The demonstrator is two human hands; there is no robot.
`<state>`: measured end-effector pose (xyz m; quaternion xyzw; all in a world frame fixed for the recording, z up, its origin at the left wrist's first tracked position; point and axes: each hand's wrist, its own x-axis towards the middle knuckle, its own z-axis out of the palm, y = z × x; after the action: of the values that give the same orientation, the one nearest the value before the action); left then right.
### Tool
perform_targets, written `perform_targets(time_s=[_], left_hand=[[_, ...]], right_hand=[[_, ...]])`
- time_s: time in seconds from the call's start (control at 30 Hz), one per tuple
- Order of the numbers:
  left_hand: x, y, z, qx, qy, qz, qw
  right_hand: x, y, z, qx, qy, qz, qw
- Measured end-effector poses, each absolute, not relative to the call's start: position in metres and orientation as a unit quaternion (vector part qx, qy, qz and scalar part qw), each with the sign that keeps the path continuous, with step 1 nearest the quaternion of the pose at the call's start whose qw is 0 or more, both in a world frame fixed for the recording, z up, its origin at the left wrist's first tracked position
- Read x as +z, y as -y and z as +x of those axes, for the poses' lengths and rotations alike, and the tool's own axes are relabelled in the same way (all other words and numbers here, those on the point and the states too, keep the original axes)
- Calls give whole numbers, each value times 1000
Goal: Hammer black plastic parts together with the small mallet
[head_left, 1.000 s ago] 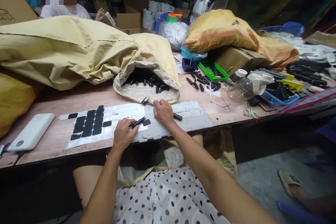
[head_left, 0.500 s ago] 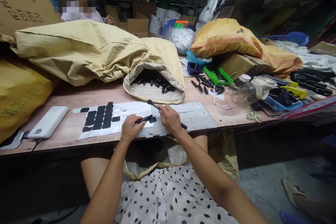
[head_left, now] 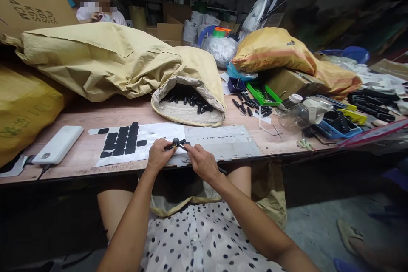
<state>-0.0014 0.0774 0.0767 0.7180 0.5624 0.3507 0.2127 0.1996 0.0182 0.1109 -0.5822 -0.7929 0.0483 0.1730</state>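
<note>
My left hand is closed at the fingertips on a short black rod-shaped part over the front of the table. My right hand grips a slim black stick with a round knob head. The knob is against or just over the black part; I cannot tell if they touch. Under the hands lies a grey board. To the left, a white sheet carries rows of black rounded-square pieces.
Behind the hands, a tan sack opens toward me with black parts inside. A white power bank sits at left. On the right are a green tray, a clear jar, scissors and a blue basket. Another person sits behind the sacks.
My right hand has moved down and left, bringing the stick's knob head from above onto or near the black part. The left hand has stayed nearly in place.
</note>
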Motion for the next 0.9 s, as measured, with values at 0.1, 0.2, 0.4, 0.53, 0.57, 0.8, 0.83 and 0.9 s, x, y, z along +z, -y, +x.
perform_targets(time_s=[0.1,0.2,0.4,0.53,0.57,0.8,0.83,0.9], left_hand=[[76,-77,-1,351,-565,716,211],[75,-77,0,348,-571,715,205],[74,-77,1,340,-577,718,189],[77,-76,3,328,-579,727,171],[77,-76,3,325,-579,728,167],[75,-75,2,307,-571,744,162],[74,-75,2,311,-567,745,163],[75,-75,1,320,-565,741,169]], right_hand=[[111,-21,203,37,785,-589,191],[110,-22,205,33,778,-592,207],[105,-26,209,39,775,-591,222],[109,-57,220,3,740,-625,248],[110,-69,224,-6,732,-636,244],[103,-123,243,-40,680,-719,139],[100,-124,243,-43,676,-724,134],[95,-123,243,-48,677,-722,137]])
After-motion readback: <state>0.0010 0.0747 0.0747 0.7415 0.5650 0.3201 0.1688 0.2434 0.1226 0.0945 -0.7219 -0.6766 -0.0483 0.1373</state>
